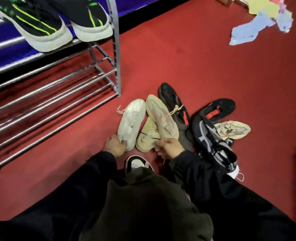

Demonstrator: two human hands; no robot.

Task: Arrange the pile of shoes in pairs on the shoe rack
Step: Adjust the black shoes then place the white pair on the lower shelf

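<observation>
The pile of shoes [178, 126] lies on the red floor [178, 63], just right of the shoe rack [53, 94]. In the head view, the left hand [115, 145] closes its fingers on the heel of a white shoe [130, 122]. The right hand [170, 147] pinches the heel of a cream shoe [162, 117], which rests on a yellowish shoe [148, 136] just left of those fingers. These two look unalike, so I would check the match first. One black-and-green pair [56, 23] already sits on the top shelf.
</observation>
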